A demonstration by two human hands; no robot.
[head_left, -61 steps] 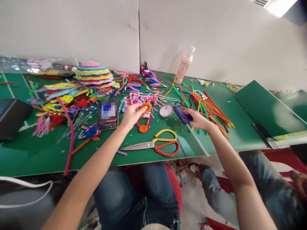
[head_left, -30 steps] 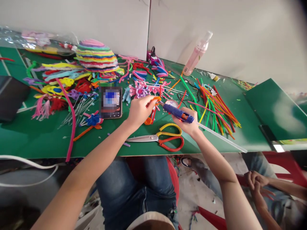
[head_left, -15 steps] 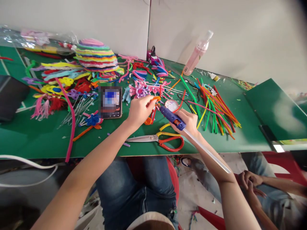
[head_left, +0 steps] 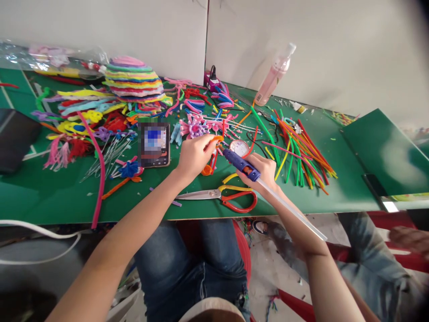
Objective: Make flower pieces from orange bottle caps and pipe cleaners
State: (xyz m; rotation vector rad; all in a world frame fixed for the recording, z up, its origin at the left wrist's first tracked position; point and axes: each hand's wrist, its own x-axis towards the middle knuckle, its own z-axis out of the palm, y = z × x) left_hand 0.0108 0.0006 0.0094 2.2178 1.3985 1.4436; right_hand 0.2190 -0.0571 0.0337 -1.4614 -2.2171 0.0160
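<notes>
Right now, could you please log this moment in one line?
Left hand: orange curved piece; right hand: blue pistol-shaped glue gun; nozzle: near piece

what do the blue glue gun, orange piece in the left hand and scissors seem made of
Blue glue gun: probably hard plastic, by its smooth, evenly coloured body.
Orange piece in the left hand: perhaps fuzzy pipe cleaner, by its soft, matte look; too small to be sure.
Scissors: blades likely metal, grey with a sheen; handles maybe plastic, smooth yellow and red.
</notes>
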